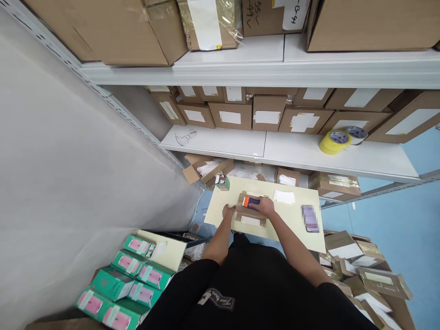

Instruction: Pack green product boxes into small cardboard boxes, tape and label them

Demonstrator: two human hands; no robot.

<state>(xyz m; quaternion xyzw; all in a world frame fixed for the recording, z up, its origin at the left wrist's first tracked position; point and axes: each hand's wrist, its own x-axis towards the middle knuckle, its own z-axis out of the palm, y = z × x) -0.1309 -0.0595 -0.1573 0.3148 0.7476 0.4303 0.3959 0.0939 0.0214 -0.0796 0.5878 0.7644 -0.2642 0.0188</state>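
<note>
A small brown cardboard box (240, 211) lies on the pale yellow tabletop (220, 201) in front of me, with a white label on its near side. My left hand (228, 211) is at the box's left edge, its fingers curled against the cardboard. My right hand (264, 206) grips a dark blue item with an orange end (246, 201), held on or just over the middle of the box. What exactly this item is, I cannot make out. A small green box (222, 182) stands at the table's far left corner.
White papers (284, 196) and a purple phone-like object (310, 218) lie right on the table. Shelves ahead hold cartons (230, 117), glasses (186, 137) and yellow tape rolls (332, 143). Green boxes (129, 263) stand low left; a large carton of parcels (374, 275) is low right.
</note>
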